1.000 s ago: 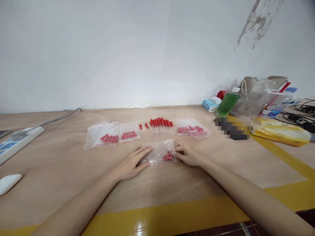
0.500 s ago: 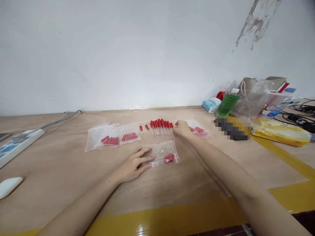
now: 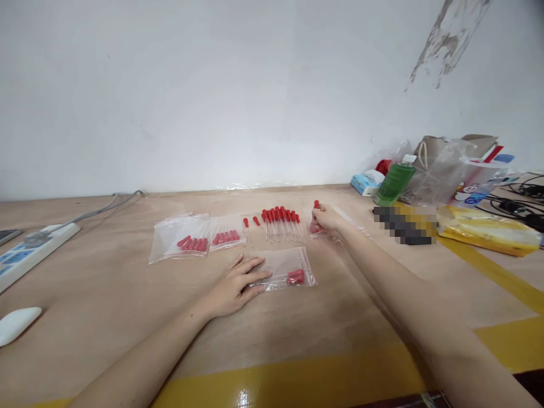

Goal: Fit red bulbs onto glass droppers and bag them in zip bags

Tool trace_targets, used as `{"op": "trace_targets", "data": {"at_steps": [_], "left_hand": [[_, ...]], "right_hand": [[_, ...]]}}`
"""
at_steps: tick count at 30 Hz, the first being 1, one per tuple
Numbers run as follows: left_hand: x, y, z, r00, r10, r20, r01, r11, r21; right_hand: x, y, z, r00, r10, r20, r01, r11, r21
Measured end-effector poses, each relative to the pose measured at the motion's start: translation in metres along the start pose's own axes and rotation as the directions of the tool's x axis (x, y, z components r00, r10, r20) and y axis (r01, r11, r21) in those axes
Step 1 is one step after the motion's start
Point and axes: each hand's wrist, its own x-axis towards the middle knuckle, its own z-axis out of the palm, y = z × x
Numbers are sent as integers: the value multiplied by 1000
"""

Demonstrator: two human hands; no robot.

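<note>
My left hand [image 3: 233,288] lies with fingers spread on the left end of a clear zip bag [image 3: 278,260]. Red dropper bulbs [image 3: 296,276] show inside that bag near its zip end. My right hand [image 3: 329,218] pinches a dropper [image 3: 316,204], its red bulb standing above the fingers; the rest of it is hard to see. Behind the bag, several red-bulbed glass droppers [image 3: 278,215] lie in a row, with two more [image 3: 255,220] a little to the left. Another bag [image 3: 351,216] sits partly hidden under my right hand.
Filled dropper bags [image 3: 168,241] and a further one [image 3: 228,231] lie at the left. A power strip [image 3: 38,249] and white mouse [image 3: 19,324] are farther left. To the right stand a tissue pack [image 3: 363,184], green bottle [image 3: 395,182] and yellow packet [image 3: 487,231].
My right hand has moved right, away from the end of the dropper row, and a red bulb now shows in its fingers. My left hand stays on the bag.
</note>
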Motion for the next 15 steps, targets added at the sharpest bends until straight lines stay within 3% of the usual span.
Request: {"op": "trace_targets", "data": {"at_steps": [3,5,11,15], "left_hand": [[1,0,0,1000,-9,11,9,1000,-2],[1,0,0,1000,-4,11,4,1000,-7],[1,0,-1,1000,1,3,-1,1000,0],[-1,2,0,999,-11,-53,10,1000,-19]], "right_hand": [[-31,13,-16,1000,-27,-14,28,996,80],[-51,25,-18,998,-70,-10,70,971,230],[-82,46,0,991,18,-134,45,889,457],[-87,45,7,991,47,-121,16,880,474]]}}
